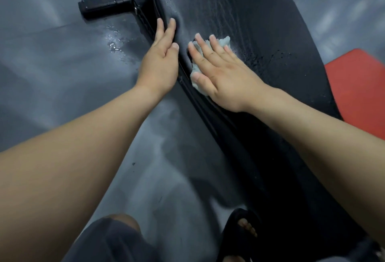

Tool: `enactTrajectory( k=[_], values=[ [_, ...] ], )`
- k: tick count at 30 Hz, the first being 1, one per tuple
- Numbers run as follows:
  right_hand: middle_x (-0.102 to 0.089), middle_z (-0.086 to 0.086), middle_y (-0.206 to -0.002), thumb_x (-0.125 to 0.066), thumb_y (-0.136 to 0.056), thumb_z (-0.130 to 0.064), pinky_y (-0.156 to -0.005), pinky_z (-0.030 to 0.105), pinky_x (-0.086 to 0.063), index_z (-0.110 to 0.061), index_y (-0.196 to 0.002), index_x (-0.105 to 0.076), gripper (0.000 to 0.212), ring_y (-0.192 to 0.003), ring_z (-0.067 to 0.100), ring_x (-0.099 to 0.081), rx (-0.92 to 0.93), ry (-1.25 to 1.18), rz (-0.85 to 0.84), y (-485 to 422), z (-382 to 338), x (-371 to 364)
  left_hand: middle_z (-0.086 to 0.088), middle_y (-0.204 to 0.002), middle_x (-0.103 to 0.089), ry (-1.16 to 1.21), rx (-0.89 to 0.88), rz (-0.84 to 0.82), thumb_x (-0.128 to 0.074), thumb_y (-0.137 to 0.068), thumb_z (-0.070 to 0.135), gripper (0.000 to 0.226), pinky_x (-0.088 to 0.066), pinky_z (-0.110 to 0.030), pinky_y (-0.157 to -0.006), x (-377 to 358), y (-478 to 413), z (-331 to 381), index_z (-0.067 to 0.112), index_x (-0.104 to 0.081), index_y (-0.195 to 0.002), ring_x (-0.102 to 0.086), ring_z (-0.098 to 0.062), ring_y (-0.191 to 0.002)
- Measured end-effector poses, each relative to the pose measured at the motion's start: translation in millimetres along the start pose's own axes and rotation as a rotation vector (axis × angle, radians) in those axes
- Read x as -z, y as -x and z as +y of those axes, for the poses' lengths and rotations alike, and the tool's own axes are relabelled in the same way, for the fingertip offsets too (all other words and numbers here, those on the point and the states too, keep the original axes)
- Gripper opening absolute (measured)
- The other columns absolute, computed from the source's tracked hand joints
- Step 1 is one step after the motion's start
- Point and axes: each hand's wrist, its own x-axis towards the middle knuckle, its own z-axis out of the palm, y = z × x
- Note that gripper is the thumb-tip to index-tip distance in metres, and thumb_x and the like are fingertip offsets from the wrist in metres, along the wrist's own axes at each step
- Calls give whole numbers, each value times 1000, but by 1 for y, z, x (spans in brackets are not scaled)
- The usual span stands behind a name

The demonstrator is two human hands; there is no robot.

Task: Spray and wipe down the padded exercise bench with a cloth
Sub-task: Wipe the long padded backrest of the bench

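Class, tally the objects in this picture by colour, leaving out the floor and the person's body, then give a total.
Black: 3 (padded bench, frame bar, sandal)
Pale blue-white: 1 (cloth)
Red: 1 (pad)
Total: 5

Most of the cloth [225, 41] under the right hand [225, 78]; bench [250, 21] end past top edge

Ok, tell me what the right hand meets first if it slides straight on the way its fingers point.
Nothing, it seems: the right hand, flat on the cloth, points along the wet bench toward its far end. The left hand on the bench edge lies just left of that line, probably clear.
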Motion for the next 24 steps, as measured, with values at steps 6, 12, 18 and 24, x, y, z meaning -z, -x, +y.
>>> enactTrajectory(
  k=[6, 12, 18, 24],
  values=[
    [7, 2, -171, -18, -110, -47, -127, 43, 2, -19, -163, 1, 63, -157, 25, 9, -67, -57, 20, -62, 15, 20, 13, -170, -5, -260, -62, 2, -36, -108, 31, 54, -23, -17, -112, 5, 2, -1, 39, -24, -160, -30, -11, -149],
    [11, 7, -170, -16, -109, -46, -127, 48, 5, -14, -162, 5, 66, -156, 29, 12, -212, -106, 15, -111, 25, 37, 5, -171, -6, -396, -72, -2, -29, -103, 38, 59, -30, -50, -120, 4, 5, 7, 34, -21, -161, -29, -24, -152],
    [12, 6, -170, -15, -110, -46, -127, 44, 4, -13, -162, 6, 66, -156, 26, 12, -215, -145, -5, -63, 13, 25, 5, -171, -3, -492, -47, -11, -30, -107, 34, 57, -28, -49, -121, 4, 7, 14, 32, -19, -162, -23, -23, -153],
    [10, 6, -170, -17, -110, -46, -128, 42, 2, -12, -162, 4, 66, -157, 24, 10, -180, -133, -5, 34, -7, -1, 1, -172, 0, -652, 18, 1, -29, -107, 29, 59, -24, -49, -122, 0, 8, 33, 21, -15, -163, -12, -22, -156]
  ],
)
